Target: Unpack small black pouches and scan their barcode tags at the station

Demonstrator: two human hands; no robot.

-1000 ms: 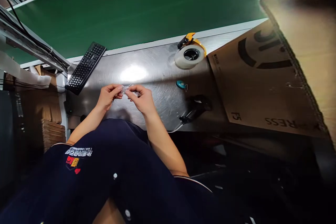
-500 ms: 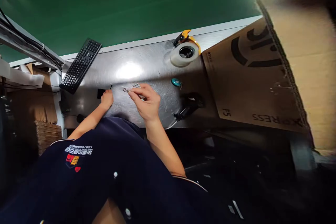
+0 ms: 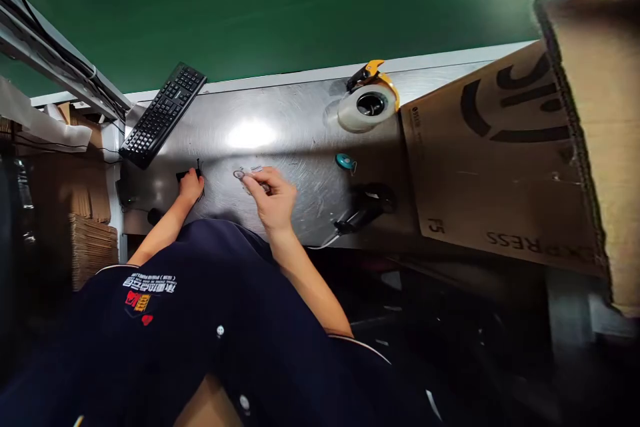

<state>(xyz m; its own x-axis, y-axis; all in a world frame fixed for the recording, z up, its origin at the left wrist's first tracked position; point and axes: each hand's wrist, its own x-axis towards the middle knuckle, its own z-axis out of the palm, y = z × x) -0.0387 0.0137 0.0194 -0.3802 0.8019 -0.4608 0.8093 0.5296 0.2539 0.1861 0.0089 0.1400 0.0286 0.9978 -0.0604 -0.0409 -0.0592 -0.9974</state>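
My right hand [image 3: 275,199] pinches a small thin ring-like loop [image 3: 239,174] between thumb and forefinger, above the metal tabletop [image 3: 220,107]. Its exact kind is too small to tell. Just beyond these fingers shows a small pale piece with dark lines [image 3: 257,169], partly hidden by the hand. My left hand [image 3: 190,187] is low over the table, its fingers curled on a small flat black thing [image 3: 181,175]. A thin dark strip [image 3: 199,165] sticks out by its fingertips. The hand covers most of the black thing.
A black keyboard [image 3: 164,113] lies at the left. Toward the right are a tape dispenser [image 3: 361,113], a small teal round object [image 3: 345,161] and a black corded device [image 3: 357,219]. A large cardboard box [image 3: 490,187] borders the right side; a green surface [image 3: 300,13] runs behind.
My left hand has shifted slightly left over the black thing. The loop in my right hand now appears rounder and more open. The view has turned a little.
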